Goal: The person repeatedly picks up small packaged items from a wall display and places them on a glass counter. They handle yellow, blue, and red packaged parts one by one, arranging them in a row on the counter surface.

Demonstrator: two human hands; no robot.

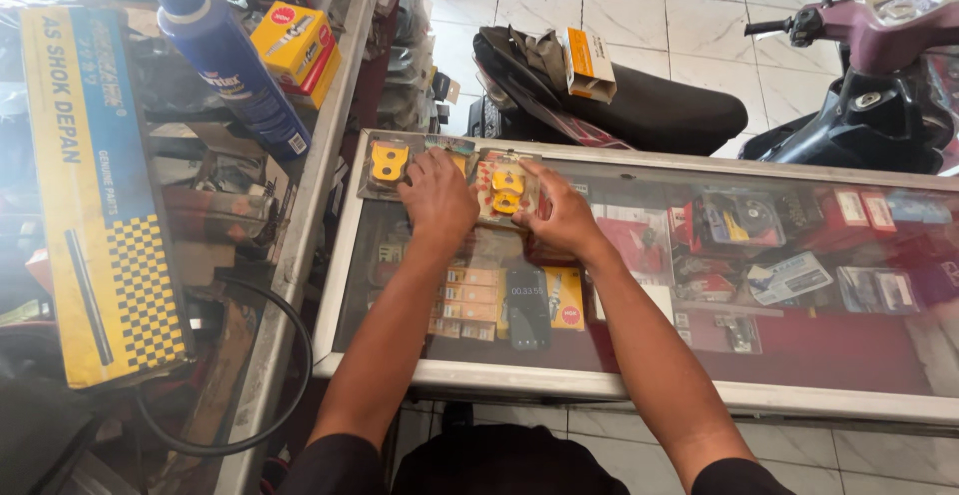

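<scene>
A glass counter runs across the scene, its metal frame meeting a second glass case on the left. Beyond it, on the tiled floor, a black scooter seat carries a small orange and white box, and a maroon scooter stands far right. On the left case lies a long blue and yellow box, with a blue bottle and yellow cartons farther off; a black cable loops at its near edge.

Both arms reach over the counter to its far left corner. The left hand rests palm down on a clear pack holding an orange part; its fingers are spread flat, not closed around anything. The right hand grips the right edge of a second clear pack with orange parts, lying just beside the first on the glass, between the two hands. A dark phone lies on the glass nearer the person.
</scene>
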